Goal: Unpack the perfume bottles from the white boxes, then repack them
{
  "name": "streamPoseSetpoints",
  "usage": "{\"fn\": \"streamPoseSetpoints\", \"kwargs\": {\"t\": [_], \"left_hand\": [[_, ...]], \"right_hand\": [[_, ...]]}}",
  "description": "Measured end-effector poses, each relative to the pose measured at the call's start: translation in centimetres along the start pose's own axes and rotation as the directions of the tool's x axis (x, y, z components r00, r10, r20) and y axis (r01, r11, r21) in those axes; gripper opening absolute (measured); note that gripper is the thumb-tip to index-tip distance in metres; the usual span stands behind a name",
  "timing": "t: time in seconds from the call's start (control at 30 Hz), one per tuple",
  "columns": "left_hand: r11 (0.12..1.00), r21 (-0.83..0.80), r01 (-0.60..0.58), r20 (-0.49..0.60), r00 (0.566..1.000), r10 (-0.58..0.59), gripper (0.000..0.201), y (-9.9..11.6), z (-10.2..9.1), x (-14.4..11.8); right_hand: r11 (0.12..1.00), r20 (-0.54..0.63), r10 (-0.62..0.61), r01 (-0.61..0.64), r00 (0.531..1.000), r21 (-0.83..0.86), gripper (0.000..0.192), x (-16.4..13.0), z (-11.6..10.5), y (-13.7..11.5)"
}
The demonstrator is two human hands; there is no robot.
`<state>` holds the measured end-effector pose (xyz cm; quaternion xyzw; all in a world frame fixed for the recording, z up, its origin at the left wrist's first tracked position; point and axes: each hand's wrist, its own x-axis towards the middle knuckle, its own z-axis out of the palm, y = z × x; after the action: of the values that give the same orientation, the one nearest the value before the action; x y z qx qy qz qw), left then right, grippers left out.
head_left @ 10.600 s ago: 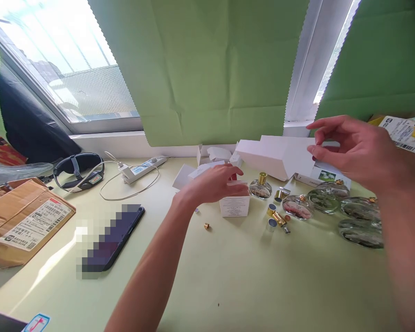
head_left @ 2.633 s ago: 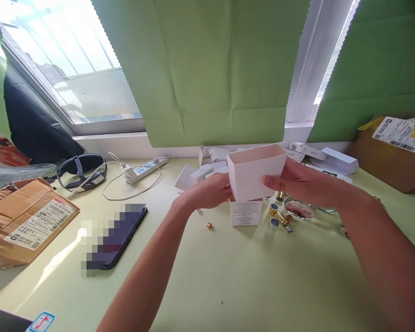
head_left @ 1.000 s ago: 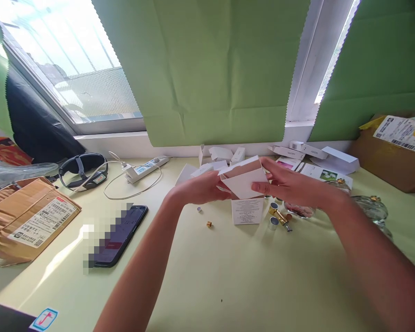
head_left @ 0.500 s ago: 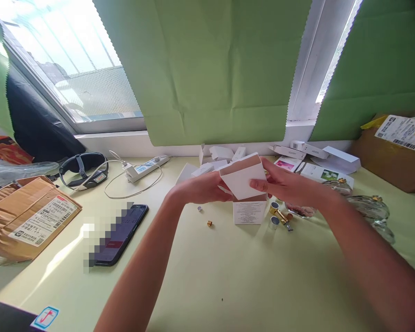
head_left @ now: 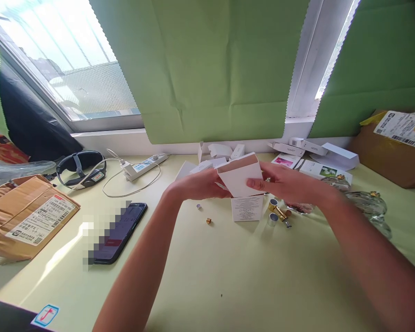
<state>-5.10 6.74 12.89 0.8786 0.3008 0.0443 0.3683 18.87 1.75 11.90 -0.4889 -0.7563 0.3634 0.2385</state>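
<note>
Holding a white carton (head_left: 241, 177) up off the table (head_left: 228, 276), left hand (head_left: 197, 184) and right hand (head_left: 283, 182) pinching opposite sides, probably to steady it.

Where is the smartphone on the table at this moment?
In the head view the smartphone lies flat on the table, left of the person's left forearm, between the cardboard parcel and the tiny gold ring.
</note>
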Motion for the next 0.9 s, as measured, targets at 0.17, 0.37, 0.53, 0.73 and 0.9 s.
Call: {"fn": "streamPoseSetpoints", "kwargs": {"t": [0.17,0.37,0.53,0.73,0.9], "left_hand": [[0.999,-0.030,0.027,0.034,0.999,-0.026,0.035,-0.1,-0.1,-0.1],[0.991,-0.075,0.114,0.009,0.994,-0.113,0.042,0.7,-0.1,-0.5],[0.990,-0.086,0.109,-0.011,0.994,-0.110,0.041,1.0,0.0,-0.5],[0.994,-0.084,0.067,-0.011,0.998,-0.068,0.041,1.1,0.0,-0.5],[0.998,-0.053,0.039,-0.041,0.998,-0.041,0.042,1.1,0.1,-0.3]], "right_hand": [[0.999,-0.003,0.029,-0.029,1.000,-0.024,0.036,-0.1,-0.2,-0.1],[0.994,-0.001,0.006,-0.006,1.000,-0.110,0.028,0.0,-0.3,0.1],[0.986,-0.032,0.003,-0.008,0.999,-0.165,0.028,-0.2,-0.3,0.0],[0.989,-0.022,0.001,-0.005,1.000,-0.146,0.027,-0.1,-0.2,0.1],[0.991,-0.001,0.004,-0.005,1.000,-0.134,0.024,-0.2,-0.5,0.1]]}}
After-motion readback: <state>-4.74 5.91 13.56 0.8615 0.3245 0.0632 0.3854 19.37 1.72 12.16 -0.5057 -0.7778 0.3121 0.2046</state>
